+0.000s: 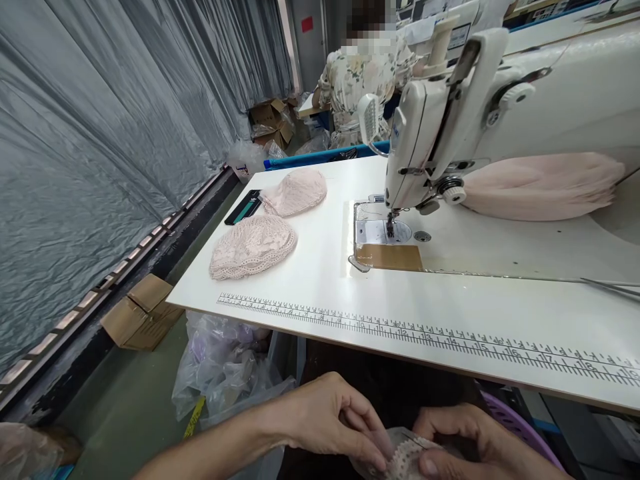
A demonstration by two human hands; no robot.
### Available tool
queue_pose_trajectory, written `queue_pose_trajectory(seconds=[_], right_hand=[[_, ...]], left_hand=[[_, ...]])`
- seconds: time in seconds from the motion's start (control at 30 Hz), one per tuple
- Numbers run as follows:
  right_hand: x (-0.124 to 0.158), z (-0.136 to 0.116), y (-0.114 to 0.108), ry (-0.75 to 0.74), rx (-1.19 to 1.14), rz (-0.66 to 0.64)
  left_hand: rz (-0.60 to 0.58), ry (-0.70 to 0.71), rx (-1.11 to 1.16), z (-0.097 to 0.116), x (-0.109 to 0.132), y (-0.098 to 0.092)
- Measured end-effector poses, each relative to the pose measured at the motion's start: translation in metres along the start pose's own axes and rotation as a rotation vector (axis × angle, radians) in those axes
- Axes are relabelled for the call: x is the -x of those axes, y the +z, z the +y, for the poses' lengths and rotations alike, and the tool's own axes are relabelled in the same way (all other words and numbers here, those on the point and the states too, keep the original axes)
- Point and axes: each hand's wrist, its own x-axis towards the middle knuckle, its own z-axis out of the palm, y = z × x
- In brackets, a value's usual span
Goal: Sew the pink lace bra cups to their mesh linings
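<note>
Below the table's front edge, my left hand [345, 420] pinches one side of a pale pink lace piece [407, 459] with a scalloped edge. My right hand [460, 443] grips the same lace from the other side, its thumb pressed on top. The lower part of the lace runs out of view. On the white table [320, 280] lie two more pale pink lace pieces, a rounded near one [253, 248] and a far one [300, 192]. A white sewing machine [420, 147] stands to the right, its presser foot [391, 227] over the metal plate.
Pink sheer fabric [545, 187] lies under the machine arm. A dark flat case [244, 208] sits by the lace pieces. Scissors-like metal blades [613, 287] rest at the right. Plastic bags [225, 363] and a carton [140, 313] are below left. A person [363, 80] sits beyond.
</note>
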Motion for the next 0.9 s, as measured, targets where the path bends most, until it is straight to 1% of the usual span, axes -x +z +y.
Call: queue_pose_trajectory(seconds=[0.17,0.33,0.47,0.63,0.8,0.9], right_hand=[[-0.003,0.000,0.005,-0.019,0.044,0.038],[-0.007,-0.007,0.007,-0.033,-0.077,-0.015],[-0.006,-0.010,0.006,0.006,-0.134,0.024],[-0.003,0.002,-0.001,0.005,-0.272,0.053],[-0.005,0.020,-0.006,-0.024,-0.263,-0.013],[-0.005,0.022,-0.005,-0.007,-0.267,-0.037]], left_hand=[[-0.011,0.007,-0.074,0.000,0.000,0.000],[-0.011,0.048,-0.083,-0.002,-0.001,-0.001],[-0.024,0.058,-0.088,-0.009,-0.002,-0.007],[-0.053,0.052,-0.098,-0.011,0.002,-0.014],[-0.076,0.032,-0.047,-0.007,0.006,-0.013],[-0.099,0.007,-0.027,-0.007,0.006,-0.013]])
